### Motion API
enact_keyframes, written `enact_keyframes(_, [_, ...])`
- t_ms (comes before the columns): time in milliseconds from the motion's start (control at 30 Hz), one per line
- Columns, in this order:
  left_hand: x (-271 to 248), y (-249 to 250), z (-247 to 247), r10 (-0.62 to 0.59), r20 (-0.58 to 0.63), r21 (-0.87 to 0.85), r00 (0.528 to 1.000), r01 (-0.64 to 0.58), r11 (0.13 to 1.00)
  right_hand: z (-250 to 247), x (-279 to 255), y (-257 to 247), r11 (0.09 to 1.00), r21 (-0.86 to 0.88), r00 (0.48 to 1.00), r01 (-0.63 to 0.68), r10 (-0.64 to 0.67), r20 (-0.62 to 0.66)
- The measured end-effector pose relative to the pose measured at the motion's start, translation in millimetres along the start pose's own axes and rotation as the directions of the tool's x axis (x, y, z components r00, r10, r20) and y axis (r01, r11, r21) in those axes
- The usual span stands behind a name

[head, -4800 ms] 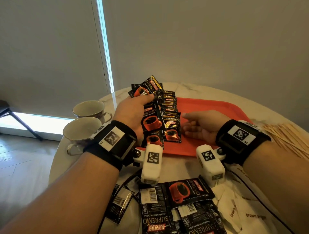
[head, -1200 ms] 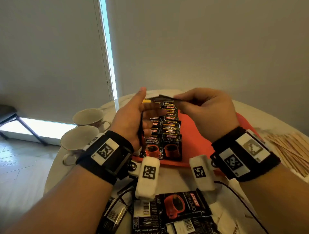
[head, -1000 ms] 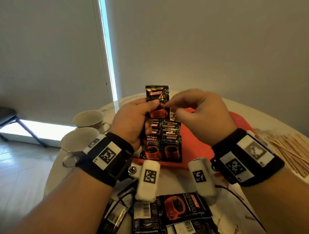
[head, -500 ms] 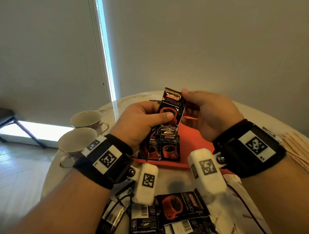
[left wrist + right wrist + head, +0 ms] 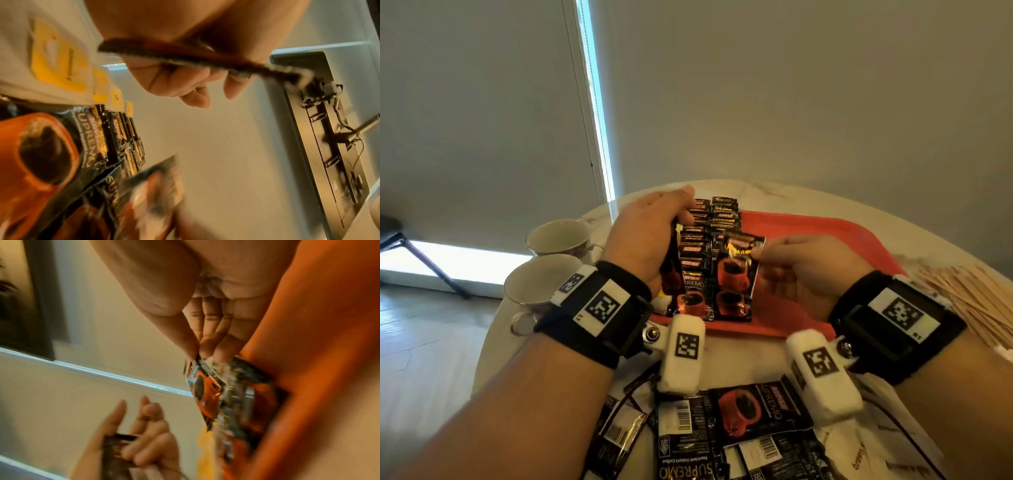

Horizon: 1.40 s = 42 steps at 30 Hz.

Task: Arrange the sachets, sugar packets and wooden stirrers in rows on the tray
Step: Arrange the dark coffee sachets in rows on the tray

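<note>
The person's right hand (image 5: 808, 270) pinches one black coffee sachet (image 5: 738, 270) by its top edge between thumb and fingertips, holding it tilted just above the near end of the right-hand sachet row on the red tray (image 5: 825, 233). The left hand (image 5: 647, 236) is curled round a small bunch of sachets (image 5: 671, 270) held on edge at the tray's left edge; the left wrist view shows the fingers folded over their dark edge (image 5: 195, 60). On the tray, two rows of sachets (image 5: 709, 240) run from the near edge toward the far edge along its left side, overlapping like shingles, each showing a red cup and gold lettering; the rest of the tray to the right lies bare red. The tray sits on a round, pale marbled table (image 5: 808, 195). At the table's near edge, beside the wrists, lies a loose heap of more sachets (image 5: 750, 411), some face up and some showing barcodes, with white sugar packets (image 5: 873, 448) printed "brown" just to their right. Near the table's right edge, beside the tray, rests a spread pile of wooden stirrers (image 5: 976, 294). Two pale teacups (image 5: 544, 281) stand at the table's left edge, one behind the other. Each wrist wears a black band with square printed markers and a white camera block.
</note>
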<state>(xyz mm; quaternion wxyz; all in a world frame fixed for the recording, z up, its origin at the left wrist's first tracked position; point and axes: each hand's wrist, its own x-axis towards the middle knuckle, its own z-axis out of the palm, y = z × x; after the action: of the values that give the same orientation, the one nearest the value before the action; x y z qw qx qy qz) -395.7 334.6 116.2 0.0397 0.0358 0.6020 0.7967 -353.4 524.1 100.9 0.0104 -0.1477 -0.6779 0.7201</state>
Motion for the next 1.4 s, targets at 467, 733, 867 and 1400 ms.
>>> enact_keyframes(467, [7, 0, -5, -0.127, -0.018, -0.140, 0.992, 0.123, 0.982, -1, -4, 24, 0.972, -0.185, 0.989, -0.145, 0.135, -0.065])
enact_keyframes(733, [9, -3, -6, -0.120, -0.032, -0.118, 0.992, 0.115, 0.986, -2, -16, 21, 0.949, -0.295, 0.994, -0.107, 0.100, -0.039])
enact_keyframes(867, [12, -5, -7, -0.117, -0.040, -0.104, 0.992, 0.112, 0.988, 0, -18, 17, 0.947, -0.299, 0.993, -0.119, 0.111, -0.043])
enact_keyframes(1400, [26, -16, -13, -0.129, -0.117, -0.058, 0.985, 0.123, 0.991, 14, 30, 1, 0.994, 0.037, 0.994, -0.101, 0.103, -0.040])
